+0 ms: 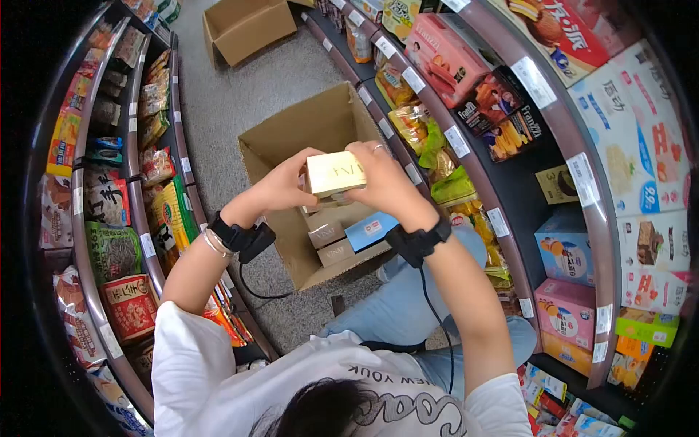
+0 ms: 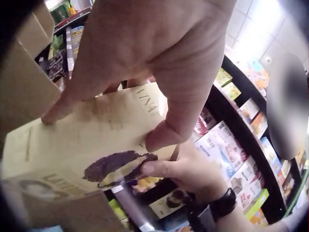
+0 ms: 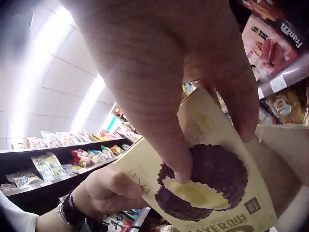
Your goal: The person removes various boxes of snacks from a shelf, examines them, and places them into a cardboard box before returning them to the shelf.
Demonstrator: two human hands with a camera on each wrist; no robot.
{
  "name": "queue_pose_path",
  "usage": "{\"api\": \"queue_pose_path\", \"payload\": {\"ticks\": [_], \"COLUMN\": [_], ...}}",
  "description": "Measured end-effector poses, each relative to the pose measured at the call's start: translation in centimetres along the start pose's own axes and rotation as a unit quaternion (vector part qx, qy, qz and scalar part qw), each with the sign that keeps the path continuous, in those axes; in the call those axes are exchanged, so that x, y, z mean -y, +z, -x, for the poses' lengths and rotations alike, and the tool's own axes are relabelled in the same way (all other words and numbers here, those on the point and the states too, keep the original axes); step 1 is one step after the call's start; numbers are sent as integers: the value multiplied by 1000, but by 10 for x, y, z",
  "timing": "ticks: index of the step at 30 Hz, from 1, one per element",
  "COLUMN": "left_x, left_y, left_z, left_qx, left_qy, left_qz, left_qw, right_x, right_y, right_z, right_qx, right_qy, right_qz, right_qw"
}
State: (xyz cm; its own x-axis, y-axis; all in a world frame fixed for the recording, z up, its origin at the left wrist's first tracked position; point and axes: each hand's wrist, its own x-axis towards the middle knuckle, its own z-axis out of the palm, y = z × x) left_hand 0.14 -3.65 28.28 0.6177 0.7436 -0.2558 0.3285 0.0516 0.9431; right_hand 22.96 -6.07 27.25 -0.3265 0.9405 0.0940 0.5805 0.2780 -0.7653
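Nearest: a person in a white printed T-shirt (image 1: 291, 390) and pale blue jeans (image 1: 386, 309), legs bent. Black strapped device on each wrist, left (image 1: 244, 239) and right (image 1: 420, 239).

Ahead of these, both hands hold one cream box (image 1: 335, 173). Left hand (image 1: 280, 183) grips its left end, thumb on the near side; right hand (image 1: 389, 180) grips its right end, thumb likewise. Wrist views show a dark round filled snack printed on one face.

Box is above an open cardboard carton (image 1: 275, 142). Inside, toward the near end: two grey-brown boxes (image 1: 333, 253), with a blue box (image 1: 370, 230) beside them on the right.

Flanking: left shelves (image 1: 109, 336) of bagged snacks; right shelves (image 1: 564, 146) with packets and boxes, including a pink box (image 1: 445, 62) lettered Franzzi.

Farthest: a second carton (image 1: 255, 33) on the speckled grey floor (image 1: 211, 120).
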Motion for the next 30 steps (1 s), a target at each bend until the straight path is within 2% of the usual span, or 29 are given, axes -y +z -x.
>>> {"api": "queue_pose_path", "payload": {"ticks": [3,5,9,10,13,14,17,18,21,24,27,28,30], "left_x": [25,30,50,84,146,157,203,189,207,238,213,217,216], "left_y": [-16,-21,-21,-21,-23,-20,4,8,14,10,6,7,8], "left_z": [-10,-23,-56,-66,-92,-96,-92,-91,-93,-101,-117,-117,-116], "left_qx": [27,58,129,118,177,164,116,114,103,182,304,310,339], "left_qy": [-46,-140,-310,-309,-187,-194,-147,-162,-210,-238,-318,-318,-370], "left_qz": [-91,-116,-130,-165,-331,-332,-362,-376,-357,-373,-388,-403,-374], "left_qw": [994,982,933,929,908,908,913,905,904,878,810,800,780], "right_x": [-17,-30,-55,-57,-74,-84,-108,-111,-123,-132,-131,-136,-138], "right_y": [34,57,118,127,152,160,182,186,196,212,219,226,231], "right_z": [-14,-23,-42,-44,-44,-43,-35,-36,-36,-39,-41,-39,-37], "right_qx": [40,56,143,150,168,175,199,202,216,239,258,263,273], "right_qy": [34,32,108,124,157,165,169,165,169,171,185,179,166], "right_qz": [37,63,127,122,112,108,125,135,101,74,68,61,48], "right_qw": [998,996,976,973,967,965,957,956,956,953,946,946,946]}}
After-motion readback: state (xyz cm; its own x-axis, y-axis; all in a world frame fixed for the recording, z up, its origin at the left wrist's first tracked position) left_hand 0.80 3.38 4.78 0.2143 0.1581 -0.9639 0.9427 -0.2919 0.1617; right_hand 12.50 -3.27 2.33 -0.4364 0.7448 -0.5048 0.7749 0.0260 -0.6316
